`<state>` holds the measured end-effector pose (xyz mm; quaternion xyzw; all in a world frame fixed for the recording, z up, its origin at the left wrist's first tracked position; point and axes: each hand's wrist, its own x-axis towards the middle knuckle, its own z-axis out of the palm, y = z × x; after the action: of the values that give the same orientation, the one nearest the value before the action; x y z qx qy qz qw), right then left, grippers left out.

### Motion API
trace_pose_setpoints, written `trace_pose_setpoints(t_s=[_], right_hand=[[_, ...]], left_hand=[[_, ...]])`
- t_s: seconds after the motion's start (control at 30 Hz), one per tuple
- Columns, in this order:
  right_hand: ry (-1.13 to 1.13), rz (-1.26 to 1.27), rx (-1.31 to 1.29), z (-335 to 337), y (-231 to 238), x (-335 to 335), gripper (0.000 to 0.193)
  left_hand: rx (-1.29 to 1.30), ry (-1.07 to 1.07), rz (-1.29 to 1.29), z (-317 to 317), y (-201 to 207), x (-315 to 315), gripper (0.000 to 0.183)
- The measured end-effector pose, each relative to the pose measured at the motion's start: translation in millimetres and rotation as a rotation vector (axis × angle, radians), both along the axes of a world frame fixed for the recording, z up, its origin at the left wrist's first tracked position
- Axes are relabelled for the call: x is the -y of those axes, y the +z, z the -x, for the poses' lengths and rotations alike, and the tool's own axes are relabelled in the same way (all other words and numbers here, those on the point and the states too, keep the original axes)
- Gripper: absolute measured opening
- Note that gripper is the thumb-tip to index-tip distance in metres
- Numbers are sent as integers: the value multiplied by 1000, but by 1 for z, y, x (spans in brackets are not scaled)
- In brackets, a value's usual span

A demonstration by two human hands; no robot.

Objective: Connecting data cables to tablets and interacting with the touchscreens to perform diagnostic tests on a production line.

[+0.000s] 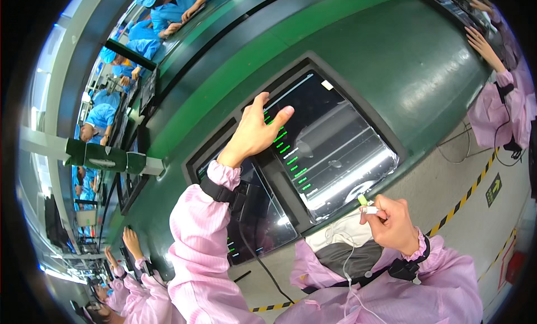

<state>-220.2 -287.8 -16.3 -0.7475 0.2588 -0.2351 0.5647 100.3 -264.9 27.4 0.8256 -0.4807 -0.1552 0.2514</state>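
Observation:
Before me lies a tablet-like panel (335, 139) with a dark, glossy screen, lines of green text down its left side and film over its surface. My left hand (254, 131) is over the panel's left edge, thumb and index finger spread, holding nothing; whether it touches the screen I cannot tell. At the panel's near right corner, my right hand (392, 224) pinches a small white connector (369, 210). A bright green piece (362, 200) sits just beyond the connector, close to the panel's edge. A thin white cord (348, 268) hangs below, across my clothing.
A second dark panel (263, 212) with green text lies to the left in the same black tray (389, 131). The green table (391, 55) curves around them. A co-worker's hands (482, 47) are at the far right; a green-wrapped post (106, 156) stands at left.

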Motion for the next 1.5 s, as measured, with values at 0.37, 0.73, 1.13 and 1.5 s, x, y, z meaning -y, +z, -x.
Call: trace_pose_setpoints(t_s=[0.37,0.73,1.13,1.5], right_hand=[[-36,-15,-15,1,1,8,29],[25,247,127,15,41,-19,8],[591,-214,-8,-65,14,-100,33],[588,-257,-79,-85,7,-127,36]], left_hand=[[-13,-194,-135,-3,5,-11,102],[-118,-204,34,-15,2,-27,102],[77,171,-106,-56,20,-167,73],[88,181,-39,-60,-7,-195,66]])
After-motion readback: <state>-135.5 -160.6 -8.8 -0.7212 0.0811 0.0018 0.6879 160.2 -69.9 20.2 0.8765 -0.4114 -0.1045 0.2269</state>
